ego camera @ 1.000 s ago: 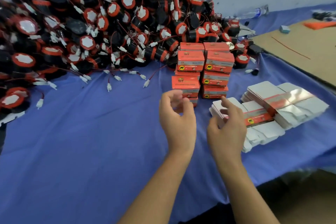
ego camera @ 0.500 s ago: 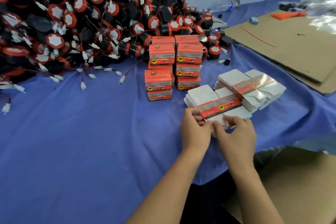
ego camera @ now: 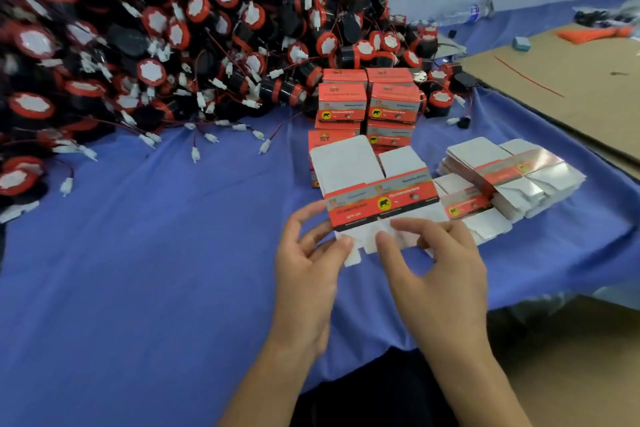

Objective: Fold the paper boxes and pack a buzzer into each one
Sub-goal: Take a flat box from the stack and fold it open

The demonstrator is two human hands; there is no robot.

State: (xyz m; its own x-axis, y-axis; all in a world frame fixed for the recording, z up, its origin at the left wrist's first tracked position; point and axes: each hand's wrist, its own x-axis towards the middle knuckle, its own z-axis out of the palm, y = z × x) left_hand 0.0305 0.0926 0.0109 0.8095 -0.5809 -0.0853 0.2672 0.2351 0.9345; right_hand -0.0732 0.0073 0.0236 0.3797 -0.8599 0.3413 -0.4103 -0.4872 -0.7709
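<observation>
A flat, unfolded paper box (ego camera: pixel 377 198), red and grey with white flaps, is held above the blue cloth. My left hand (ego camera: pixel 308 270) pinches its lower left flap. My right hand (ego camera: pixel 436 270) pinches the lower flaps beside it. Two stacks of flat box blanks (ego camera: pixel 512 177) lie to the right. Folded red boxes (ego camera: pixel 367 104) stand stacked behind the held blank. A big heap of black and red buzzers (ego camera: pixel 166 38) with white plugs fills the back left.
The blue cloth (ego camera: pixel 138 270) covers the table, whose front edge runs under my forearms. A brown cardboard sheet (ego camera: pixel 571 90) lies at the right. A plastic bottle (ego camera: pixel 464 12) lies by the back wall.
Both hands went from empty in the air down to the nearer stack, took one flat blank and lifted it toward me. The camera view shifted right.
</observation>
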